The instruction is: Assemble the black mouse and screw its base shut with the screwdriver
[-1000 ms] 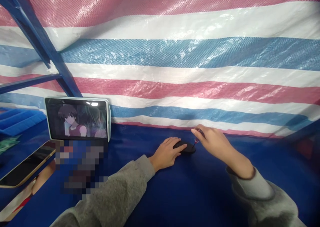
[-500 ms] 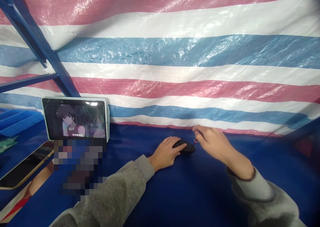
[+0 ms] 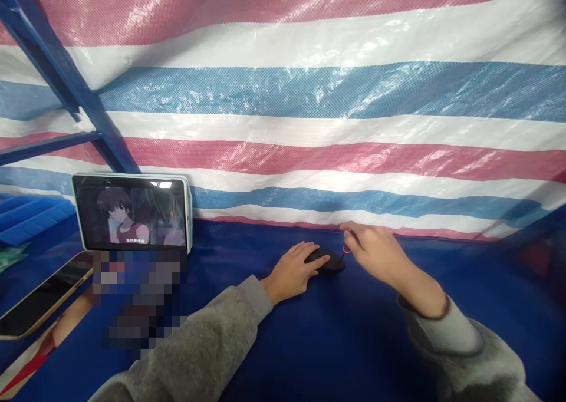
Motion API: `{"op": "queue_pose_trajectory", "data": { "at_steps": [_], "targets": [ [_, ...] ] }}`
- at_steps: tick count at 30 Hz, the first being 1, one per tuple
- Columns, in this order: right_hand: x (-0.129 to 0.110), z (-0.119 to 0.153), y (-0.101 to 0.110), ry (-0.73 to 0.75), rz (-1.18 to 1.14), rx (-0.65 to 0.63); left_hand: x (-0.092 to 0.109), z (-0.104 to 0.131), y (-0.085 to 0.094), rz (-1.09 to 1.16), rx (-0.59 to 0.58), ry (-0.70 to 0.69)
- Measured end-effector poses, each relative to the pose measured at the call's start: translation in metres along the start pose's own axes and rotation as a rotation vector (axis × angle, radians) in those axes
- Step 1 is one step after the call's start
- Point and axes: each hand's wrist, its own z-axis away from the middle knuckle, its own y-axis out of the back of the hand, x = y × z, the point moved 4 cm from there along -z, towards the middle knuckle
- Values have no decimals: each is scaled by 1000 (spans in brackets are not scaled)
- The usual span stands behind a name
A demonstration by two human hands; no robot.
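A black, oval, mouse-like object point(image 3: 334, 263) lies on the blue table surface point(image 3: 336, 343). My left hand point(image 3: 292, 272) grips its left end, with thumb and fingers resting over it. From the right, my right hand point(image 3: 375, 251) is closed round a small screwdriver point(image 3: 346, 249) with a reddish, see-through handle. The screwdriver's thin shaft slants down, and its tip meets the right end of the black object. Part of the handle is hidden by my right fingers.
At the left, a tablet point(image 3: 132, 212) stands upright playing a cartoon. A phone point(image 3: 48, 296) lies before it, beside a pixelated patch. Blue folded material point(image 3: 33, 216) sits far left. Behind rises a striped sheet point(image 3: 309, 89), with a blue metal frame point(image 3: 66, 72) at the left.
The view has shifted very slightly. Both hands keep almost the same place and hold, and the screwdriver's handle looks slightly turned.
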Motion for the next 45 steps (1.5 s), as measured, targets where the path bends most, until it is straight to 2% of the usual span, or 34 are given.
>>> {"op": "queue_pose_trajectory", "data": {
  "at_steps": [13, 20, 32, 40, 45],
  "targets": [
    [9, 1, -3, 72, 165, 83, 2, 0, -1, 26, -41, -18],
    [10, -1, -3, 33, 227, 115, 1, 0, -2, 40, -44, -30],
    [13, 1, -3, 3, 198, 52, -2, 1, -4, 53, 1, -20],
    [7, 0, -4, 95, 64, 80, -2, 1, -4, 52, -3, -15],
    [7, 0, -5, 87, 85, 107, -1, 1, -2, 56, -16, -11]
  ]
}}
